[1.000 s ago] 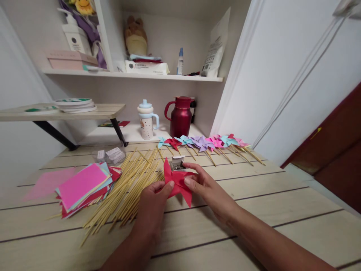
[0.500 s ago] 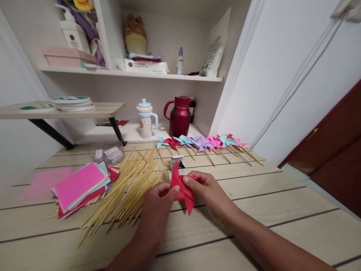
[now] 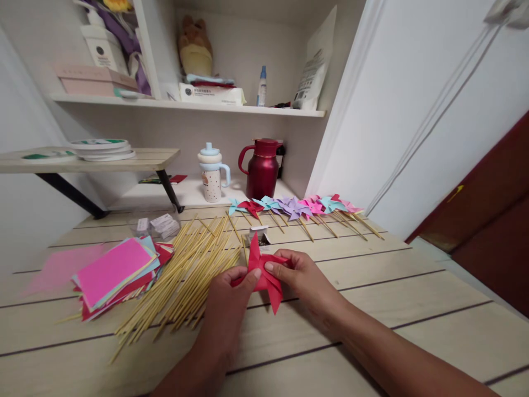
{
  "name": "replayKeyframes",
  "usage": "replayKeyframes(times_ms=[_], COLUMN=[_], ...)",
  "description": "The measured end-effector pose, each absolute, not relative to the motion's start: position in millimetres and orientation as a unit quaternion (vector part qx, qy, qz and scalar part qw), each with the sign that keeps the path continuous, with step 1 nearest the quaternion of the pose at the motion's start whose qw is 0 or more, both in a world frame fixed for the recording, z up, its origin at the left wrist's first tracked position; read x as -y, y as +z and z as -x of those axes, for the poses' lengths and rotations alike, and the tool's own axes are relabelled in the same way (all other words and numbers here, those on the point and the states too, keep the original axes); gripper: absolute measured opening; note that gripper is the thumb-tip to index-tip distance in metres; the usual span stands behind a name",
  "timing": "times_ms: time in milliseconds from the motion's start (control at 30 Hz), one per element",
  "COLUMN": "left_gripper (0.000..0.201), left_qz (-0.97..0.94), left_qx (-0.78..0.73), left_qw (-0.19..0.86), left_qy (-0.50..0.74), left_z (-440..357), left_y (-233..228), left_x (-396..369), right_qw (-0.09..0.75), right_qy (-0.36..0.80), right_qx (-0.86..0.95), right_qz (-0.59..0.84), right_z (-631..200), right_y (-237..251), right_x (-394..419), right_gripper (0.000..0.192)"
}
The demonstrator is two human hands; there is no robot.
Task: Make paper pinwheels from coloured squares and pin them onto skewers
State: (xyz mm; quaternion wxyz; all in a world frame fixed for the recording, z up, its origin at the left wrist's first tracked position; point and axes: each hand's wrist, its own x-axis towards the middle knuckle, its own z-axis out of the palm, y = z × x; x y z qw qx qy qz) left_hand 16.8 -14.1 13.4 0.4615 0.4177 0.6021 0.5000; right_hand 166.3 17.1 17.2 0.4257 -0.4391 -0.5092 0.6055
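Between my hands is a red paper pinwheel (image 3: pixel 270 285), its folded points spread out above the table. My left hand (image 3: pixel 233 289) pinches its left side, thumb on top. On the right side, my right hand (image 3: pixel 303 278) grips it with the thumb pressed near the centre; the fingers underneath are partly hidden. Just behind the pinwheel stands a small open box (image 3: pixel 259 237) with tiny dark pieces inside. To the left of my left hand lies a loose heap of thin wooden sticks (image 3: pixel 185 281).
Finished pinwheels on sticks (image 3: pixel 293 208) lie along the table's back edge. At left are a stack of coloured paper (image 3: pixel 113 270) and a clear container of small boxes (image 3: pixel 163 225). A tumbler (image 3: pixel 212 182) and red jug (image 3: pixel 263 171) stand behind; a small raised shelf (image 3: pixel 157 159) overhangs the left.
The view has shifted slightly. Both hands keep their hold on the red pinwheel, and my right thumb has moved a little toward its centre.
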Motion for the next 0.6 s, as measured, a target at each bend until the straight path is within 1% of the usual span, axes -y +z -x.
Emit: replayKeyframes(times_ms=[133, 300, 467, 600], left_gripper=[0.028, 0.031, 0.035, 0.035], left_qz=[-0.428, -0.422, -0.437, -0.432], left_qx=[-0.587, -0.582, -0.509, -0.471], left_qw=[0.475, 0.488, 0.540, 0.548], left_qy=[0.496, 0.495, 0.508, 0.539], left_z=[-15.2, -15.3, -12.0, -8.8], left_y=[13.0, 13.6, 21.9, 24.8], left_x=[13.0, 12.3, 14.1, 13.2], right_qw=[0.432, 0.421, 0.429, 0.423], right_qy=[0.594, 0.608, 0.599, 0.601], right_qx=[0.519, 0.505, 0.508, 0.522], right_qz=[0.436, 0.446, 0.446, 0.432], right_z=[-167.1, -167.1, -169.5, -170.4], right_y=[17.0, 17.1, 19.0, 20.4], right_x=[-18.2, -18.3, -18.1, -18.1], right_gripper=[0.040, 0.039, 0.036, 0.035])
